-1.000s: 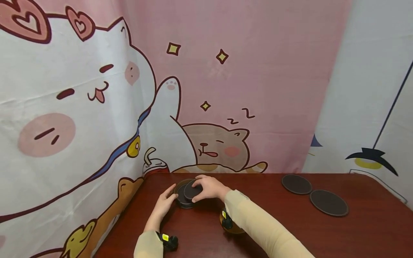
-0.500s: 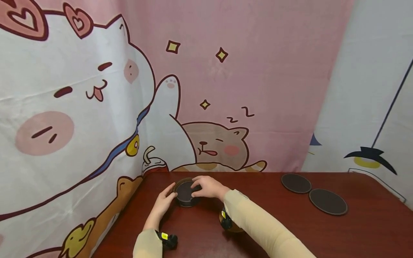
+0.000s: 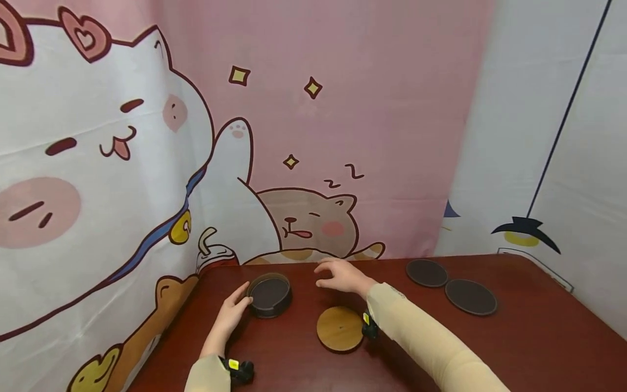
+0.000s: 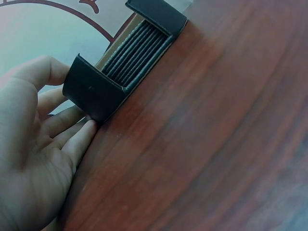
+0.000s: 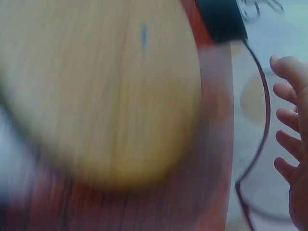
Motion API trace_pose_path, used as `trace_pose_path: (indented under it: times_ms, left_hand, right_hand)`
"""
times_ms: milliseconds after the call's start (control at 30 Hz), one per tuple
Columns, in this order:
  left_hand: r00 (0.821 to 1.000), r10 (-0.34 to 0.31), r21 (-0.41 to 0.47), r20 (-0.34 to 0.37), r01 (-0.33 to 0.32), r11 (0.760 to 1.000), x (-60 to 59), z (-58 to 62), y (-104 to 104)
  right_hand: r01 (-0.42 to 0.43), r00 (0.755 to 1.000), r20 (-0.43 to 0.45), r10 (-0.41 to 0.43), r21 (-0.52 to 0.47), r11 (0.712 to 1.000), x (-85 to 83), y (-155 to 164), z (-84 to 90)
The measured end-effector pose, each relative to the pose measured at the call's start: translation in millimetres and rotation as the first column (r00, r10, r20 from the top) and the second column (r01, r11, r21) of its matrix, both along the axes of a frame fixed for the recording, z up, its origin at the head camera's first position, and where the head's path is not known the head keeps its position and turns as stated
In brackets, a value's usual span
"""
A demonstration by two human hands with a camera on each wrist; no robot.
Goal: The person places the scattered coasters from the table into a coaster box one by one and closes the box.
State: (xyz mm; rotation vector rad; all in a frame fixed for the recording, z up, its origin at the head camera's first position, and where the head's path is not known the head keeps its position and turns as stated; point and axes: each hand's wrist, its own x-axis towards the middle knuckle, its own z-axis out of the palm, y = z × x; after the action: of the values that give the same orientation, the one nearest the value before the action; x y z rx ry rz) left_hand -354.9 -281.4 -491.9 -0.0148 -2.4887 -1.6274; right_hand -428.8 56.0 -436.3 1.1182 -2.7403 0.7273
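Observation:
A round black coaster holder (image 3: 270,308) stands on the table near its back left, with a notch in its front wall. Through the notch in the left wrist view, a stack of several dark coasters (image 4: 137,52) shows inside. My left hand (image 3: 232,310) holds the holder's left side, thumb and fingers curved against the outer wall. Away to the right of the holder, my right hand (image 3: 344,276) hovers over the table with its fingers spread and nothing in them. Below it lies a round wooden disc (image 3: 340,329), which fills much of the right wrist view, blurred.
Two dark round coasters (image 3: 427,273) lie side by side toward the back right of the reddish-brown table (image 3: 392,359). A cloth (image 3: 392,109) with cartoon animals hangs behind the table and along its left side.
My right hand has let go of a coaster, now lying in the holder, and drawn away to the right. The wooden disc has come into fuller view. My left hand stays at the holder.

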Motion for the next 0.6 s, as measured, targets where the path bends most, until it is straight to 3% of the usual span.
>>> trace_pose_path:
  times_ms: [300, 600]
  left_hand:
    - [1.000, -0.017, -0.003, 0.012, 0.017, 1.000, 1.8, 0.5, 1.6]
    - [1.000, -0.016, -0.014, 0.006, 0.016, 1.000, 2.4, 0.3, -1.8]
  right_hand:
    - [0.168, 0.985, -0.029, -0.172, -0.089, 0.982, -5.9, 99.5, -9.1]
    - [0.350, 0.935, -0.001, -0.355, -0.172, 0.921, 9.7, 195.1, -17.6]
